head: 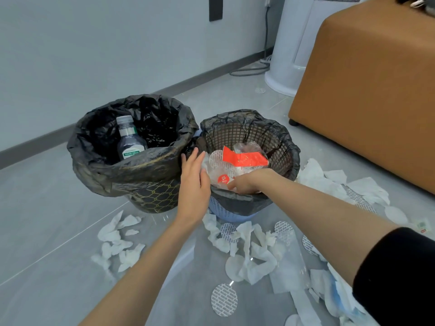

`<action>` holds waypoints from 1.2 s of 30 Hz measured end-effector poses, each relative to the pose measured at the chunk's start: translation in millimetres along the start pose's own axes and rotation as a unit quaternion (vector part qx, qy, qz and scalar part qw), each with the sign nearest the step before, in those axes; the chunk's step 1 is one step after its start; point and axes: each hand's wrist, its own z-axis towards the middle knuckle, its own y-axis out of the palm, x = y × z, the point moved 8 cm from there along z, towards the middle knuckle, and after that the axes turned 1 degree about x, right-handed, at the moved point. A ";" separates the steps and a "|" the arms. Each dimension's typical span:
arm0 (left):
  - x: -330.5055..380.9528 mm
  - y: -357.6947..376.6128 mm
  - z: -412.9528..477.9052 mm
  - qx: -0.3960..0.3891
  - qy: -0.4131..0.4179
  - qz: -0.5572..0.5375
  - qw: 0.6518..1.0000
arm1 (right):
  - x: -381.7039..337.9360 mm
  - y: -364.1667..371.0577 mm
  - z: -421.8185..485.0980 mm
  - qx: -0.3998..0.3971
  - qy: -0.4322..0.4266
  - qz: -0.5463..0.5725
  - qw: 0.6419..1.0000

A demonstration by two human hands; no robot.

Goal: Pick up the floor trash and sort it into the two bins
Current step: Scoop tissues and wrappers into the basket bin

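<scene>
While right hand [246, 184] dips over near rim of blue bin [231, 211], fingers buried in wrappers [235, 161], grip unreadable, left hand [194, 180] lies flat, fingers straight, at its left rim. Tissues [259, 255] lie before it.

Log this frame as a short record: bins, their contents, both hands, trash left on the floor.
left bin: black liner, holds a plastic bottle
right bin: mesh basket, black liner, holds plastic wrappers
left hand: fingers straight, at the right bin's near rim beside the wrappers
right hand: over the near rim, on the wrappers; grip unclear
floor: crumpled tissues and round foil seals not yet picked up
</scene>
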 end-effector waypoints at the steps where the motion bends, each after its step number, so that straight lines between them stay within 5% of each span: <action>1: -0.7 0.5 0.4 0.000 0.000 -0.001 1.000 | 1.5 1.9 3.7 -0.005 0.016 0.008 1.000; 9: 1.6 7.1 4.5 -0.008 0.004 0.019 1.000 | 16.0 -9.6 10.6 0.047 0.089 0.023 0.995; 17: 4.6 5.9 -0.1 -0.019 -0.016 0.032 0.999 | 3.3 -13.2 1.6 0.079 -0.029 0.091 0.992; 23: 8.8 -4.0 -10.8 -0.029 -0.016 0.037 0.999 | 10.5 -35.1 -20.3 0.181 -0.056 0.102 0.977; 31: 32.1 -9.1 -25.4 0.004 0.033 0.072 0.997 | 40.0 -53.4 -70.7 0.343 -0.057 0.135 0.928; 36: 72.9 5.6 -35.4 0.010 0.131 0.088 0.987 | 77.5 -39.1 -113.2 0.480 -0.087 0.230 0.842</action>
